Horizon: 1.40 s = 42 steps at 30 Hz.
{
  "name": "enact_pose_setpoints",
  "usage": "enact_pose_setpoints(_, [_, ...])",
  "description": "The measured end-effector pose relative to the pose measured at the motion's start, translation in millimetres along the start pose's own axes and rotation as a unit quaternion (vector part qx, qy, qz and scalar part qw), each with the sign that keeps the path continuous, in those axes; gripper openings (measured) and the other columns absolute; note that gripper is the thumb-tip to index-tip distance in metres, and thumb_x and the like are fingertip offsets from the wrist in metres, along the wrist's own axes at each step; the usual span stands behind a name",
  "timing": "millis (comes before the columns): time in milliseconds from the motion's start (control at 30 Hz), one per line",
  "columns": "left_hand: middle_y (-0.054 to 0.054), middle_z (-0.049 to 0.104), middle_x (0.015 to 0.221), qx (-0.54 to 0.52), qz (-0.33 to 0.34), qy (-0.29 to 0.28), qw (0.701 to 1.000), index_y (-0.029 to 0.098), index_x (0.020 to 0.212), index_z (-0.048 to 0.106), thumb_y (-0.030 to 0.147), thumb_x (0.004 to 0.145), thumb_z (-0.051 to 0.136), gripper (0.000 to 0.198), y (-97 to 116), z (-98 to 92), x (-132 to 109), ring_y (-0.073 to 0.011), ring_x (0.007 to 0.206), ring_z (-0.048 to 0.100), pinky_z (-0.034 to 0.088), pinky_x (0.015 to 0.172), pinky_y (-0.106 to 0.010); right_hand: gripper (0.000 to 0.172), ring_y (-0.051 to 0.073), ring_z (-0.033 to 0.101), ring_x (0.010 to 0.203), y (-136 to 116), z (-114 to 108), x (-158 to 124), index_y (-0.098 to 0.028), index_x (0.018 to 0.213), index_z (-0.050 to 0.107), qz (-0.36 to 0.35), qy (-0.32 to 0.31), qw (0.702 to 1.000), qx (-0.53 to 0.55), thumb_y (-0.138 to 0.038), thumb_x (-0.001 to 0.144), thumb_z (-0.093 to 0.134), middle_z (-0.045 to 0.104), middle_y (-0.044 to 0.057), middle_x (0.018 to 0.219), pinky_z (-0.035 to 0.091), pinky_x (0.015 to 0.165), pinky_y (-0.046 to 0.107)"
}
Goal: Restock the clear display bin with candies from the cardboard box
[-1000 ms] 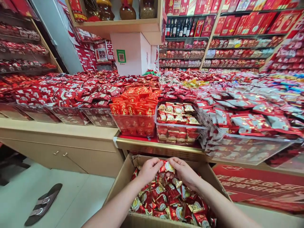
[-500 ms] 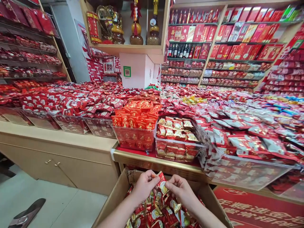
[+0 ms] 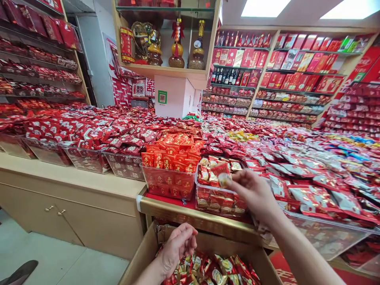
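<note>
One red and gold packet is pinched in my right hand, over the front of a clear bin filled with similar packets. My left hand hangs above the cardboard box, its fingers loosely curled and no packet showing in it. Many loose red and gold packets lie inside that box, below the counter edge.
Left of that bin stands a clear bin of orange-red packets. A large bin of white and red packets is at the right. The gold counter edge runs between box and bins.
My right hand has moved up and forward from the box to the bin, carrying the packet. My left hand has let go of it and stays over the box. The view has tilted up slightly.
</note>
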<state>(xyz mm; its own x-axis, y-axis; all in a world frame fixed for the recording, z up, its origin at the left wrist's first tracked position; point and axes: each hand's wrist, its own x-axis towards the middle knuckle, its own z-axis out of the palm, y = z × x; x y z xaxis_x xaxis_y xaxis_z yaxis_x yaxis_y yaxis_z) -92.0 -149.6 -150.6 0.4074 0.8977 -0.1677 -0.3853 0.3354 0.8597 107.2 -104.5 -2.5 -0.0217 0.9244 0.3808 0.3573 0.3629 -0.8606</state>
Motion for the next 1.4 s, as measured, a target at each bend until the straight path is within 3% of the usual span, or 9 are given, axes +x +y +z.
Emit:
enact_pose_setpoints(133, [0.001, 0.055, 0.06, 0.062, -0.027, -0.028, 0.997, 0.013, 0.08, 0.049, 0.038, 0.07, 0.055, 0.027, -6.9, -4.1, 1.9, -0.0052, 0.047, 0.045, 0.024, 0.043, -0.017, 0.021, 0.011, 0.045, 0.048, 9.2, 11.5, 60.3, -0.018, 0.06, 0.046, 0.05, -0.008, 0.989, -0.137, -0.034, 0.061, 0.06, 0.052, -0.001, 0.052, 0.033, 0.045, 0.022])
enact_pose_setpoints(233, [0.001, 0.056, 0.061, 0.134, -0.048, -0.039, 0.989, 0.013, 0.08, 0.05, 0.036, 0.064, 0.06, 0.03, -9.1, -5.4, 1.3, -0.0062, 0.047, 0.047, 0.026, 0.043, -0.017, 0.018, 0.01, 0.045, 0.046, 16.7, 24.8, 76.1, -0.017, 0.055, 0.047, 0.092, -0.038, 0.971, -0.219, -0.031, 0.058, 0.059, 0.052, -0.001, 0.05, 0.032, 0.044, 0.022])
enact_pose_setpoints(367, [0.003, 0.055, 0.06, 0.172, -0.055, -0.026, 0.983, 0.013, 0.077, 0.051, 0.032, 0.06, 0.062, 0.028, -10.1, -5.3, 0.5, -0.006, 0.046, 0.046, 0.027, 0.044, -0.018, 0.016, 0.01, 0.045, 0.046, 13.4, 30.8, 75.9, -0.018, 0.05, 0.046, 0.098, -0.069, 0.948, -0.296, -0.029, 0.057, 0.056, 0.049, -0.002, 0.046, 0.029, 0.043, 0.021])
enact_pose_setpoints(533, [0.004, 0.052, 0.057, 0.171, -0.054, -0.049, 0.983, 0.013, 0.076, 0.051, 0.031, 0.058, 0.064, 0.028, -14.1, -3.6, 3.4, -0.006, 0.045, 0.043, 0.027, 0.043, -0.018, 0.017, 0.012, 0.047, 0.049, 8.5, 35.0, 77.8, -0.018, 0.051, 0.048, 0.101, -0.058, 0.931, -0.345, -0.032, 0.06, 0.052, 0.05, -0.001, 0.048, 0.03, 0.044, 0.022])
enact_pose_setpoints(900, [0.005, 0.049, 0.058, 0.208, -0.051, -0.076, 0.974, 0.014, 0.075, 0.052, 0.031, 0.056, 0.066, 0.029, -24.5, -9.7, 6.4, -0.0059, 0.05, 0.041, 0.034, 0.05, -0.02, 0.019, 0.018, 0.056, 0.064, 18.2, 53.6, 90.5, -0.018, 0.066, 0.06, 0.057, -0.088, 0.882, -0.459, -0.035, 0.067, 0.051, 0.063, 0.007, 0.07, 0.034, 0.051, 0.024])
enact_pose_setpoints(1067, [0.004, 0.048, 0.059, 0.236, -0.054, -0.087, 0.966, 0.012, 0.075, 0.052, 0.025, 0.058, 0.063, 0.024, -20.4, -7.3, 2.6, -0.0065, 0.053, 0.042, 0.033, 0.054, -0.02, 0.02, 0.016, 0.056, 0.067, 12.6, 48.2, 83.3, -0.017, 0.072, 0.061, 0.013, -0.084, 0.885, -0.457, -0.033, 0.069, 0.049, 0.064, 0.006, 0.073, 0.034, 0.054, 0.023])
enact_pose_setpoints(1167, [0.004, 0.048, 0.06, 0.246, -0.055, -0.091, 0.963, 0.012, 0.076, 0.052, 0.021, 0.058, 0.061, 0.021, -19.4, -5.5, 1.5, -0.0067, 0.055, 0.041, 0.032, 0.055, -0.02, 0.02, 0.015, 0.055, 0.067, 9.8, 43.8, 78.3, -0.019, 0.075, 0.063, -0.012, -0.113, 0.891, -0.439, -0.035, 0.067, 0.053, 0.064, 0.004, 0.074, 0.034, 0.054, 0.022])
enact_pose_setpoints(1400, [0.004, 0.048, 0.06, 0.272, -0.086, -0.101, 0.953, 0.013, 0.075, 0.054, 0.015, 0.055, 0.058, 0.021, -14.2, 0.3, -1.4, -0.0071, 0.055, 0.04, 0.03, 0.054, -0.02, 0.022, 0.016, 0.056, 0.077, 14.2, 47.9, 80.3, -0.019, 0.084, 0.065, -0.036, -0.135, 0.875, -0.463, -0.027, 0.072, 0.048, 0.063, 0.006, 0.084, 0.037, 0.065, 0.023])
